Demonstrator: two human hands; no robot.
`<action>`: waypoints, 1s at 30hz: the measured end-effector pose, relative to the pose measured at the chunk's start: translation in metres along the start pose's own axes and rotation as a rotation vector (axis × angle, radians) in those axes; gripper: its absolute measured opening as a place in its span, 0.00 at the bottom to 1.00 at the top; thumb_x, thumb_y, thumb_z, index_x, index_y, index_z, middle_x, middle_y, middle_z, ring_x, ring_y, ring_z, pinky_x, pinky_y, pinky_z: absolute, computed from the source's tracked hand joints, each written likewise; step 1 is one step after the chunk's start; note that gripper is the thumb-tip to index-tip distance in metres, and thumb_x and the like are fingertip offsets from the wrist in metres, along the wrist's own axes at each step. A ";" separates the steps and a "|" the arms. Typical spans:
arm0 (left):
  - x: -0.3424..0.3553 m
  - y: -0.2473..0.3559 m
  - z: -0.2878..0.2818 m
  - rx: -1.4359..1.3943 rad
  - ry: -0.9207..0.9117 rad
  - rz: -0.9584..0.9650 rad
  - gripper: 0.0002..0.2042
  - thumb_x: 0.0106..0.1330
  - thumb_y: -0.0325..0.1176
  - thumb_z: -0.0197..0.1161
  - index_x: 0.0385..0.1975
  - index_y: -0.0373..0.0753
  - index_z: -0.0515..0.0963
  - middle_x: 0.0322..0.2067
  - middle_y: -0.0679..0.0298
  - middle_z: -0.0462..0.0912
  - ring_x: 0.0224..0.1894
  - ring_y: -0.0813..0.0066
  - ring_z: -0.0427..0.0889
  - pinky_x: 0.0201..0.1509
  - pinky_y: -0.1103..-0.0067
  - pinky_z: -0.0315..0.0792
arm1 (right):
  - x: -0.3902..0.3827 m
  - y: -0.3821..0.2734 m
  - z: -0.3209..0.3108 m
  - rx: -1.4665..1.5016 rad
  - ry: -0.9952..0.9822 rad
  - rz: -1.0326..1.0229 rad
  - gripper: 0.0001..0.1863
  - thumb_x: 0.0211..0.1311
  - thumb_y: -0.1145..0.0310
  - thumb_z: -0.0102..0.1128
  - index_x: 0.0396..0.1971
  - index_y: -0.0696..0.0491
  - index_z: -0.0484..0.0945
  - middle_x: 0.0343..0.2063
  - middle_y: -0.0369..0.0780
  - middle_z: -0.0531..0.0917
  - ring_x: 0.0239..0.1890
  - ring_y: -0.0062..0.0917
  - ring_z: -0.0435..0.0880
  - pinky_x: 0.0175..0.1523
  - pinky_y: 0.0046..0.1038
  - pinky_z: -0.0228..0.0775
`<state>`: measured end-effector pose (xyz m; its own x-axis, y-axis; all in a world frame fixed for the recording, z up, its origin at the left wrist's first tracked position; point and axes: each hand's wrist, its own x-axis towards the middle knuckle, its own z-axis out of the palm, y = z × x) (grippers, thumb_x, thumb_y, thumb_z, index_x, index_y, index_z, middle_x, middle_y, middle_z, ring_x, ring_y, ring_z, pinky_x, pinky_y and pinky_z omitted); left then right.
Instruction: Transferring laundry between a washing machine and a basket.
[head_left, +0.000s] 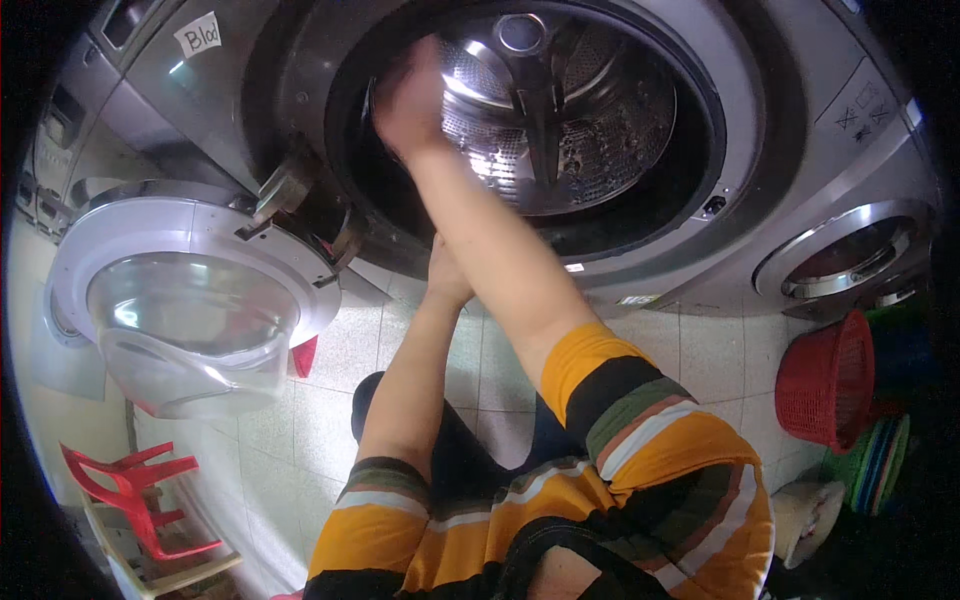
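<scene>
The front-loading washing machine (790,130) in front of me has its round door open, and its perforated steel drum (610,130) shows wet, shiny spots. I see no laundry in the visible part of the drum. My right hand (410,100) reaches across to the left side of the opening, next to the dark rubber seal (352,150). Motion smears its fingers, so their pose is unclear. Below the opening, my left hand (446,268) is by the machine's lower front edge, partly behind my right forearm; its fingers are hidden.
The glass door (190,300) hangs wide open at the left on its hinge (290,190). A red chair (135,490) stands at lower left. On the right are another round-door machine (845,250), a red basket (815,385) and a green striped basket (880,465). The floor is tiled.
</scene>
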<state>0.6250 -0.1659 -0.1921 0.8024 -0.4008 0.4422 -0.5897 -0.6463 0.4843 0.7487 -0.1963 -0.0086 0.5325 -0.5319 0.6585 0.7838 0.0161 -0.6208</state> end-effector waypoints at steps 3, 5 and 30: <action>0.010 0.009 0.001 0.344 -0.119 0.073 0.19 0.56 0.38 0.59 0.48 0.44 0.74 0.49 0.63 0.74 0.56 0.68 0.67 0.55 0.67 0.60 | -0.057 0.050 -0.051 -0.143 -0.719 0.323 0.29 0.71 0.52 0.37 0.62 0.58 0.60 0.62 0.47 0.65 0.65 0.34 0.61 0.67 0.30 0.48; 0.008 0.000 0.002 0.419 -0.218 0.087 0.19 0.53 0.41 0.63 0.46 0.44 0.74 0.47 0.63 0.74 0.53 0.66 0.69 0.51 0.67 0.61 | -0.081 0.067 -0.114 -0.480 -1.150 0.579 0.33 0.68 0.45 0.37 0.63 0.55 0.59 0.63 0.48 0.62 0.66 0.36 0.60 0.69 0.30 0.46; 0.006 0.006 -0.002 0.422 -0.198 0.103 0.17 0.51 0.41 0.65 0.40 0.43 0.76 0.43 0.61 0.74 0.49 0.66 0.70 0.52 0.67 0.61 | -0.098 0.059 -0.174 -0.973 -0.968 0.675 0.39 0.67 0.40 0.22 0.52 0.59 0.71 0.49 0.55 0.75 0.53 0.49 0.73 0.57 0.41 0.64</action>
<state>0.6265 -0.1710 -0.1848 0.7676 -0.5665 0.2997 -0.6117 -0.7872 0.0786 0.6868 -0.2902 -0.1839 0.9928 0.0923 -0.0759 0.0155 -0.7291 -0.6843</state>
